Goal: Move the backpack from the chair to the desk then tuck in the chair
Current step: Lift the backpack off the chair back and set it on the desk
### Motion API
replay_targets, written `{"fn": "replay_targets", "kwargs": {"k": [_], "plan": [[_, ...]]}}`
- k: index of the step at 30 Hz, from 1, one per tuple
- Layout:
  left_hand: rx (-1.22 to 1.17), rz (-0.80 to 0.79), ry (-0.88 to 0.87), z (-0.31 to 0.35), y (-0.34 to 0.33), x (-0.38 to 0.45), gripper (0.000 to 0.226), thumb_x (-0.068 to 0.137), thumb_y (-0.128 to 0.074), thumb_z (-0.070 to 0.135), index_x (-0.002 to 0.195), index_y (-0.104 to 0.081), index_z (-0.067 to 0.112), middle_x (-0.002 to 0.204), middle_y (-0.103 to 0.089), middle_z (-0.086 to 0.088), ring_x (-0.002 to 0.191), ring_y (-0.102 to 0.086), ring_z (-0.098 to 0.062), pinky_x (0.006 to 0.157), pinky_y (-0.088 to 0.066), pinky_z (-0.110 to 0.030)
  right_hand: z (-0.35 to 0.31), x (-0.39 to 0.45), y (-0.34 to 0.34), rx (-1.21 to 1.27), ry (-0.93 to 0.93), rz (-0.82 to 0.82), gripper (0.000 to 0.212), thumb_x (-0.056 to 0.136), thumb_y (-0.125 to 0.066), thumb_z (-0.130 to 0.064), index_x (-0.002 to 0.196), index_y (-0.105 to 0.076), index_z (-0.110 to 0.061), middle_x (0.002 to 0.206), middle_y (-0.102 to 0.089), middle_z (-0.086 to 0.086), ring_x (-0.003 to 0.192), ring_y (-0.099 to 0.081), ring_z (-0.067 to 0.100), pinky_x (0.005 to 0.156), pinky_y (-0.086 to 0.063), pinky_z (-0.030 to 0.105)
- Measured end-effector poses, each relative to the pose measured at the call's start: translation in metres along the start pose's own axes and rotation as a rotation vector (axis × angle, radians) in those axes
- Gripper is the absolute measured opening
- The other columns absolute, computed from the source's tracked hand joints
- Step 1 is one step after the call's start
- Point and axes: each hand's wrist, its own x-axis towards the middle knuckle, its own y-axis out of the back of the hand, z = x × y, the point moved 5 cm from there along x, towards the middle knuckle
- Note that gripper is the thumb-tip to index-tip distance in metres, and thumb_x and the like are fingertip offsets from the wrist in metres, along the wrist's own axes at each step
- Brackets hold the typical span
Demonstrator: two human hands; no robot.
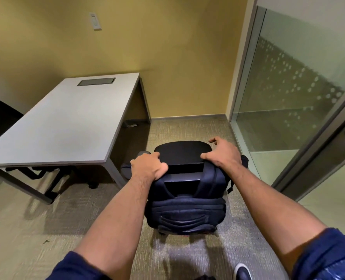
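Head view, only view supplied. Backpack (187, 201) sits upright on chair (182, 152), near centre of frame, leaning against the chair back; not yet lifted. Chair stands clear of desk (66, 122), to its right, on carpet (36, 229).

Left hand (148, 166): fingers clenched over the top left corner of the pack where it meets the chair back. Whether it grips pack fabric, the chair back edge, or both, cannot tell.

Right hand (221, 152): resting on the pack's top right shoulder, thumb pressed to the chair back edge, fingers spread and extended past it. Looks open, not closed on anything; firm hold not confirmed.

Judgement: both hands set at the top corners so the pack can come up level w/o tipping. Step in hand is securing grip prior to lift. Task at early stage; nothing on desk top, which is bare apart from a recessed cable hatch (96, 81) at far end.

Second chair (52, 176) already under desk at left. Glass partition (288, 87) close on right; limited swing room that side.
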Motion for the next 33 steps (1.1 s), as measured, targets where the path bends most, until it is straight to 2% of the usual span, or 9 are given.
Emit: {"fn": "replay_targets", "kwargs": {"k": [3, 8, 13, 19, 24, 25, 28, 30, 33], "plan": [[0.019, -0.02, 0.013, 0.001, 0.0, 0.0, 0.045, 0.076, -0.044, 0.042, 0.114, -0.058, 0.024, 0.111, -0.065, -0.012, 0.091, -0.055, -0.031, 0.082, -0.043, -0.044, 0.001, 0.001, 0.0, 0.037, 0.009, -0.002, 0.068, 0.061, -0.079, -0.048, 0.126, -0.061, -0.037, 0.129, -0.069, -0.007, 0.109, -0.066, 0.022, 0.077, -0.043, 0.029], [0.007, -0.01, 0.035, 0.003, 0.002, -0.003, 0.045, 0.07, -0.044, 0.04, 0.109, -0.06, 0.023, 0.105, -0.063, -0.01, 0.085, -0.05, -0.029, 0.074, -0.037, -0.041, -0.003, 0.003, -0.003, 0.1, 0.042, -0.005, 0.06, 0.064, -0.08, -0.039, 0.122, -0.063, -0.036, 0.13, -0.069, -0.007, 0.098, -0.06, 0.017, 0.079, -0.043, 0.029], [0.005, -0.021, 0.071, 0.005, 0.003, -0.004, 0.049, 0.069, -0.043, 0.04, 0.111, -0.06, 0.021, 0.11, -0.063, -0.011, 0.089, -0.051, -0.029, 0.076, -0.038, -0.042, 0.0, 0.003, -0.001, 0.194, 0.045, 0.044, 0.064, 0.064, -0.081, -0.034, 0.125, -0.062, -0.033, 0.14, -0.065, -0.005, 0.119, -0.064, 0.021, 0.085, -0.042, 0.027], [0.016, -0.037, 0.089, 0.0, 0.003, -0.008, 0.055, 0.071, -0.043, 0.041, 0.119, -0.061, 0.02, 0.116, -0.063, -0.012, 0.096, -0.056, -0.031, 0.078, -0.041, -0.044, -0.002, 0.002, -0.004, 0.224, 0.061, 0.025, 0.068, 0.064, -0.084, -0.033, 0.128, -0.06, -0.031, 0.138, -0.065, -0.004, 0.12, -0.062, 0.019, 0.087, -0.04, 0.026], [-0.004, -0.078, 0.126, -0.003, 0.007, -0.013, 0.049, 0.07, -0.045, 0.042, 0.106, -0.065, 0.017, 0.099, -0.06, -0.009, 0.087, -0.057, -0.029, 0.075, -0.046, -0.039, -0.006, -0.002, -0.005, 0.212, 0.097, 0.032, 0.07, 0.063, -0.084, -0.033, 0.129, -0.059, -0.032, 0.139, -0.065, -0.003, 0.121, -0.062, 0.018, 0.089, -0.04, 0.024], [-0.004, -0.082, 0.134, -0.005, 0.007, -0.014, 0.048, 0.07, -0.045, 0.043, 0.104, -0.065, 0.017, 0.097, -0.06, -0.008, 0.087, -0.057, -0.029, 0.074, -0.045, -0.038, -0.007, -0.004, -0.005, 0.21, 0.105, 0.033, 0.071, 0.064, -0.084, -0.033, 0.13, -0.059, -0.032, 0.136, -0.067, -0.002, 0.115, -0.065, 0.017, 0.086, -0.042, 0.024], [-0.006, -0.105, 0.157, -0.011, 0.008, -0.019, 0.047, 0.069, -0.047, 0.046, 0.1, -0.065, 0.016, 0.096, -0.062, -0.008, 0.087, -0.06, -0.029, 0.078, -0.05, -0.039, -0.007, -0.01, -0.004, 0.233, 0.094, 0.039, 0.07, 0.064, -0.083, -0.032, 0.129, -0.059, -0.033, 0.108, -0.075, -0.006, 0.071, -0.065, 0.009, 0.061, -0.042, 0.022], [-0.002, -0.137, 0.168, -0.015, 0.008, -0.023, 0.05, 0.068, -0.047, 0.048, 0.103, -0.064, 0.016, 0.099, -0.063, -0.008, 0.088, -0.061, -0.03, 0.084, -0.053, -0.042, -0.005, -0.015, -0.002, 0.282, 0.078, 0.077, 0.065, 0.064, -0.085, -0.029, 0.124, -0.06, -0.033, 0.135, -0.067, -0.006, 0.06, -0.062, 0.011, 0.056, -0.043, 0.023], [0.025, -0.195, 0.161, -0.021, 0.009, -0.028, 0.059, 0.069, -0.047, 0.05, 0.113, -0.065, 0.015, 0.11, -0.065, -0.011, 0.092, -0.06, -0.031, 0.091, -0.054, -0.046, 0.002, -0.025, 0.002, 0.35, 0.035, 0.146, 0.059, 0.066, -0.088, -0.027, 0.118, -0.06, -0.035, 0.162, -0.043, 0.0, 0.063, -0.065, 0.009, 0.054, -0.042, 0.02]]}}
